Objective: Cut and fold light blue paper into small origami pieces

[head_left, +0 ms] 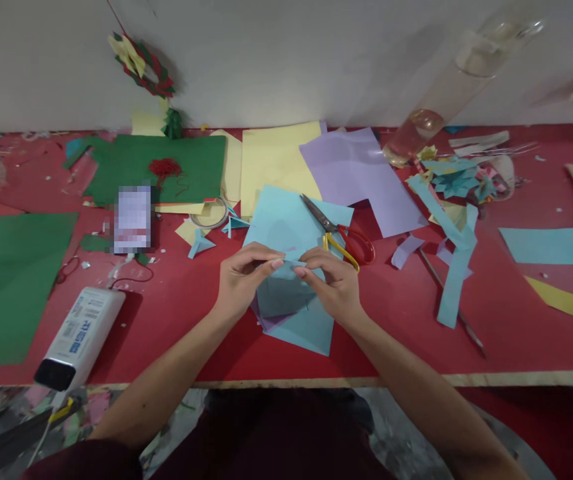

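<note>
Between my two hands is a small light-blue piece of paper (294,256), pinched at both ends. My left hand (243,275) grips its left end between thumb and forefinger. The right end sits in the closed fingertips of my right hand (334,280). Below them lie light-blue paper sheets (311,333), with a purple sheet (275,324) partly showing. Just beyond my right hand, scissors (334,227) with red and yellow handles rest on the blue paper. Small folded light-blue paper pieces (200,245) lie to the left of my left hand.
A phone (132,220) is cabled to a white power bank (81,337) on the left. Green paper (16,287), yellow paper (276,160) and purple paper (361,167) cover parts of the red table (396,340). A bottle (431,113) stands at the back right, near blue paper strips (456,280).
</note>
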A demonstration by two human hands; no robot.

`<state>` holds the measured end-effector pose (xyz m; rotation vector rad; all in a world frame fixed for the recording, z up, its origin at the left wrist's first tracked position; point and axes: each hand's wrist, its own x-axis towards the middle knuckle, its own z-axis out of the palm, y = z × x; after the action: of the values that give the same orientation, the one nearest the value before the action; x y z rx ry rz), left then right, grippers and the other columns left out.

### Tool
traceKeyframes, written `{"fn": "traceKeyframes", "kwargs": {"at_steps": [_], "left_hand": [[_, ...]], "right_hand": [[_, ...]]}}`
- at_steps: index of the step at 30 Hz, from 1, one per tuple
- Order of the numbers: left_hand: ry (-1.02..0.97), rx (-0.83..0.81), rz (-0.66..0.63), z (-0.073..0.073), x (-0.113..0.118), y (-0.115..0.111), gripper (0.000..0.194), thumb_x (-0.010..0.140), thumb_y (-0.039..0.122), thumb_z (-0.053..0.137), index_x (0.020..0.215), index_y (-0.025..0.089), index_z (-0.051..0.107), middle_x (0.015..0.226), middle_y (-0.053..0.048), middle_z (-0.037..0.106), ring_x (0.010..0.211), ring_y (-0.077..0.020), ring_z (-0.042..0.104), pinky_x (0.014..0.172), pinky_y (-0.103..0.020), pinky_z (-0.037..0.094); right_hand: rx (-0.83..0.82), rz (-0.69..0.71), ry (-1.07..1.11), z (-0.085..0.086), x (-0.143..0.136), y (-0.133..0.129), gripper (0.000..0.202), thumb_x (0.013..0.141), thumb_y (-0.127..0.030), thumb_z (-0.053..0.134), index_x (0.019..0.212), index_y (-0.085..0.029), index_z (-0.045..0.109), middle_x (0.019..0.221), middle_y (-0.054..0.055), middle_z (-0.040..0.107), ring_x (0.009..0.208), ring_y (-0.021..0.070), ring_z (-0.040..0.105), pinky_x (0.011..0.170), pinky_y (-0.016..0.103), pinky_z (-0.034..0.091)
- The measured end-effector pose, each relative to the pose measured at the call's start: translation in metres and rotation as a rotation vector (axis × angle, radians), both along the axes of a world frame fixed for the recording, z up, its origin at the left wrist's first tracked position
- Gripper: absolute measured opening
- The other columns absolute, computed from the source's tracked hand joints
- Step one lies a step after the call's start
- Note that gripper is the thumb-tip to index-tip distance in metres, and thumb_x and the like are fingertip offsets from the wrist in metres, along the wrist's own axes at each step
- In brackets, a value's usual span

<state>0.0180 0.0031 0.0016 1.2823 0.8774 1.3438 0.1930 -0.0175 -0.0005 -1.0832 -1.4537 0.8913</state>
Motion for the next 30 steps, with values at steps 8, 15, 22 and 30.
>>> {"fn": "traceKeyframes", "kwargs": {"at_steps": [8, 15, 22, 30], "left_hand": [[-0.02, -0.125, 0.036, -0.0008, 0.0009, 0.0007, 0.005, 0.08, 0.02, 0.078, 0.082, 0.025, 0.079, 0.083, -0.002, 0.073, 0.08, -0.0125, 0.065, 0.07, -0.023, 0.049], [-0.025, -0.232, 0.041, -0.0038, -0.0003, 0.0029, 0.004, 0.078, 0.025, 0.079, 0.08, 0.023, 0.078, 0.082, -0.002, 0.072, 0.076, -0.0115, 0.063, 0.066, -0.021, 0.048], [-0.001, -0.255, 0.066, -0.0014, -0.0006, 0.0044, 0.012, 0.075, 0.03, 0.081, 0.077, 0.02, 0.077, 0.078, -0.002, 0.069, 0.074, -0.012, 0.061, 0.064, -0.021, 0.048], [0.003, -0.365, 0.002, -0.0021, -0.0022, 0.008, 0.02, 0.072, 0.035, 0.082, 0.075, 0.017, 0.074, 0.07, 0.0, 0.067, 0.059, -0.0095, 0.057, 0.054, -0.02, 0.048]], "right_hand": [[-0.125, 0.072, -0.039, 0.0014, -0.0012, 0.0022, 0.031, 0.086, -0.038, 0.069, 0.064, -0.021, 0.057, 0.067, 0.0, 0.059, 0.066, 0.0139, 0.055, 0.065, 0.029, 0.045], [-0.274, 0.166, -0.07, 0.0006, 0.0, 0.0028, 0.035, 0.087, -0.046, 0.066, 0.064, -0.02, 0.059, 0.065, -0.001, 0.061, 0.062, 0.0121, 0.054, 0.059, 0.025, 0.042], [-0.451, 0.192, -0.016, 0.0026, -0.0033, 0.001, 0.04, 0.086, -0.054, 0.063, 0.067, -0.02, 0.053, 0.064, -0.002, 0.063, 0.052, 0.0099, 0.053, 0.053, 0.024, 0.043], [-0.609, 0.355, 0.144, 0.007, 0.0051, 0.0047, 0.041, 0.085, -0.054, 0.064, 0.068, -0.019, 0.051, 0.058, -0.005, 0.056, 0.045, 0.0069, 0.047, 0.044, 0.021, 0.04]]}}
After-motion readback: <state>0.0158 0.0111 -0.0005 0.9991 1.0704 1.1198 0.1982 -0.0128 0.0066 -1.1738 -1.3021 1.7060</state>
